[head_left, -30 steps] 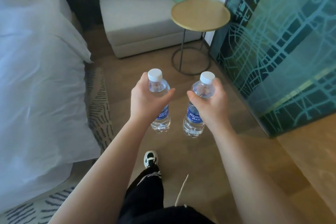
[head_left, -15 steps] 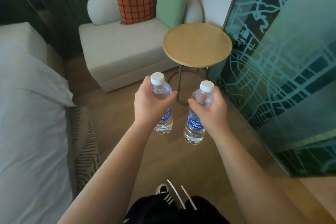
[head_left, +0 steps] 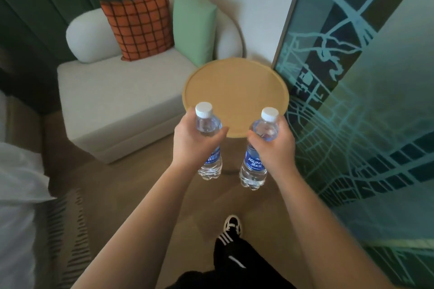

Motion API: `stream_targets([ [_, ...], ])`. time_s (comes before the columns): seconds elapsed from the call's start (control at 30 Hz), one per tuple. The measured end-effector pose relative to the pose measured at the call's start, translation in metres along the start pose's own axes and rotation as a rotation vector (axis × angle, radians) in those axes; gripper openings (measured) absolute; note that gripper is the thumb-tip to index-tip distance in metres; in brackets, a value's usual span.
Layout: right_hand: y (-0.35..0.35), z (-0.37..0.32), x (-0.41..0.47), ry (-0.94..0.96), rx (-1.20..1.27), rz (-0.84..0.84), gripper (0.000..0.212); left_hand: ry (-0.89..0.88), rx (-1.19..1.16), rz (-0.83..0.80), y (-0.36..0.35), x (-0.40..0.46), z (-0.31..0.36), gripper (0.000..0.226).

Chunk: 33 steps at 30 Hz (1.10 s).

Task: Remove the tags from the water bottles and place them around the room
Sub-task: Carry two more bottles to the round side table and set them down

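Water bottles [head_left: 256,162] upright, caps up (long axes near-vertical) — left hand [head_left: 192,141], right hand [head_left: 274,145] each wrapped round one.

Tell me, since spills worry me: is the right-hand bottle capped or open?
Capped. A white cap sits on the bottle gripped by the right hand.

A round wooden counter [head_left: 234,87] stands on the tan floor [head_left: 131,185] beside a pale sofa [head_left: 117,98].

Soft daylight, motion blur, wide-angle edge distortion
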State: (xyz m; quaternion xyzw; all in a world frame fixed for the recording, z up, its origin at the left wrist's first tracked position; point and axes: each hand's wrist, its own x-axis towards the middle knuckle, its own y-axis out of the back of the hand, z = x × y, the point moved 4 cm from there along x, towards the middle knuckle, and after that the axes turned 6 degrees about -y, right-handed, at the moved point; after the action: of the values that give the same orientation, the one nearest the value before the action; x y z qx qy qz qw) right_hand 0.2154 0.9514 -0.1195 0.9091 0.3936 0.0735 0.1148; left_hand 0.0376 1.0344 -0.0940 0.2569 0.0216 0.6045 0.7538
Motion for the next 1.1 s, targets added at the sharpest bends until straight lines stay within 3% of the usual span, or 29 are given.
stream_targets([
  [0.37, -0.013, 0.006, 0.177, -0.064, 0.011, 0.038, 0.041, 0.041, -0.009, -0.086, -0.085, 0.173, -0.016, 0.041],
  [0.7, -0.053, 0.033, 0.265, -0.178, -0.037, 0.235, 0.039, 0.044, -0.036, -0.266, -0.134, 0.307, -0.068, 0.043],
  [0.97, -0.108, 0.039, 0.329, -0.303, -0.134, 0.511, 0.032, -0.071, -0.12, -0.592, -0.183, 0.431, -0.121, 0.038],
  [1.1, -0.12, 0.05, 0.346, -0.387, -0.162, 0.602, 0.045, -0.124, -0.112, -0.72, -0.212, 0.467, -0.146, 0.043],
])
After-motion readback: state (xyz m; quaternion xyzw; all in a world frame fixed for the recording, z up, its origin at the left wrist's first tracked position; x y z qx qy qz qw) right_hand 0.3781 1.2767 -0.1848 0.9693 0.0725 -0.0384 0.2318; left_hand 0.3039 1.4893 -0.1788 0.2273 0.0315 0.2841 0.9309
